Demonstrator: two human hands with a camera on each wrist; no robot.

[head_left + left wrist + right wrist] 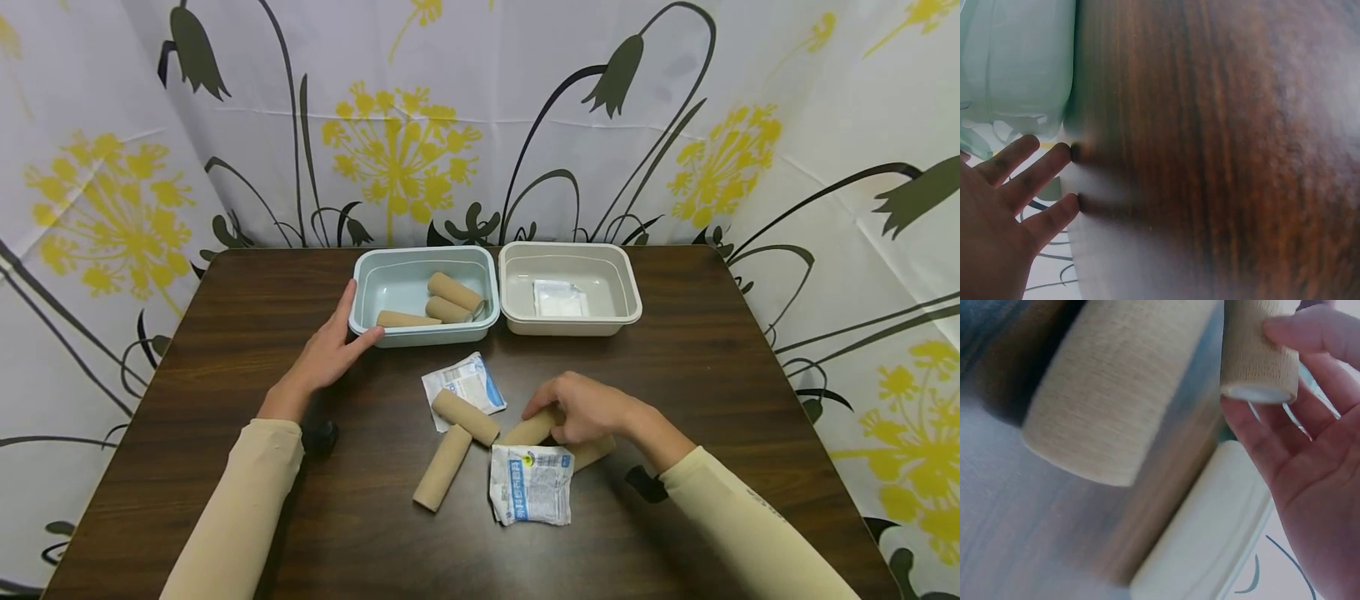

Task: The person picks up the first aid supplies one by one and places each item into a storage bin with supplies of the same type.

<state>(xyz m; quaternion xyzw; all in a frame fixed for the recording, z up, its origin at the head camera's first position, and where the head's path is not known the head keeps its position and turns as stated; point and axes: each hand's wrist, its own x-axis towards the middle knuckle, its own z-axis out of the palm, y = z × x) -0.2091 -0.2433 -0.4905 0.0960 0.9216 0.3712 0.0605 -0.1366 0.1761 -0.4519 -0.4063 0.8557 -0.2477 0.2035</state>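
Note:
My left hand [324,354] rests at the near left corner of the pale blue bin [423,336], thumb along the front rim and fingers spread at its left side. Several tan bandage rolls [454,293] lie in that bin. My right hand [592,408] grips another bandage roll [531,427] between thumb and fingers; the right wrist view shows its whitish end. A further roll [594,452] lies under that hand, partly covered by a white and blue packet [531,487]. To the left, two rolls lie on the table, one [467,417] overlapping a second packet [474,379].
A beige bin [570,328] stands right of the blue one, with a white packet [558,298] inside. Both bins sit near the back edge of the dark wooden table [352,517]. A flower-patterned curtain [450,125] hangs behind.

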